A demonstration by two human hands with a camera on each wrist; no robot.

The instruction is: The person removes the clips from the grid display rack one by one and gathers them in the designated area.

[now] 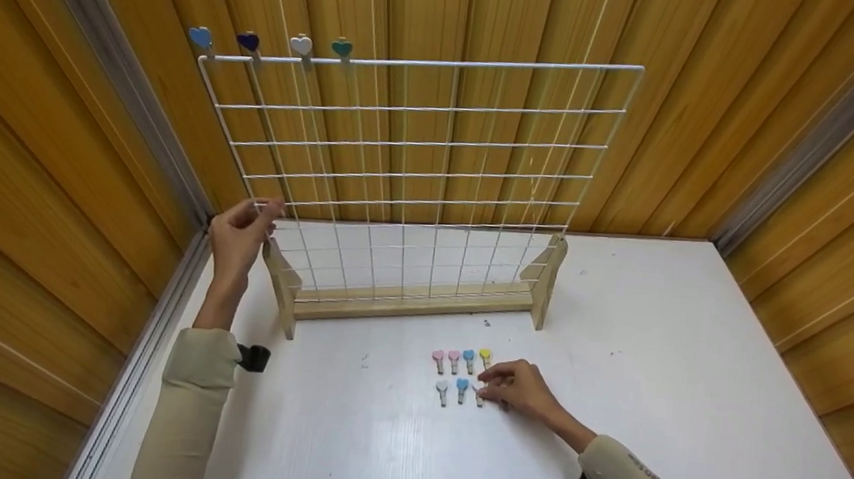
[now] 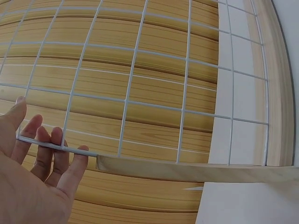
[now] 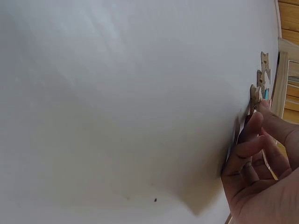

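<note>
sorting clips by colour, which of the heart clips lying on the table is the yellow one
The yellow clip is at the right end of the back row on the table, beside a blue one and just above the right hand.

The left hand [image 2: 32, 182] fills the lower left corner, its fingers [image 2: 60, 154] straight and spread, touching the edge wire of a white wire grid panel [image 2: 135, 88]. The panel sits in a pale wooden stand [image 2: 187, 170]. Behind it runs a ribbed wooden wall [image 2: 154, 60]; the white counter [image 2: 247, 205] shows at lower right.
</note>
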